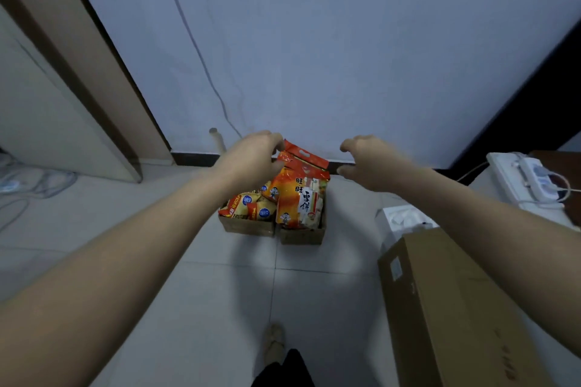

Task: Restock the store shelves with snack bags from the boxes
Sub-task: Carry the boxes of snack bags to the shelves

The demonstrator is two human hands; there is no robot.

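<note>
Two small cardboard boxes stand side by side on the tiled floor against the wall: the left box [248, 228] holds several orange snack bags [243, 204], the right box [301, 236] holds a tall orange snack bag [301, 198]. My left hand [254, 157] pinches the top edge of that tall bag, lifting it upright. My right hand [367, 160] hovers to the right of the bag with fingers loosely curled, holding nothing.
A large cardboard box [456, 302] lies at the right front. Behind it are a white box [402, 218] and a white power strip [531, 179] with cables. A door frame [81, 72] stands at the left, cables [28, 188] on the floor beside it.
</note>
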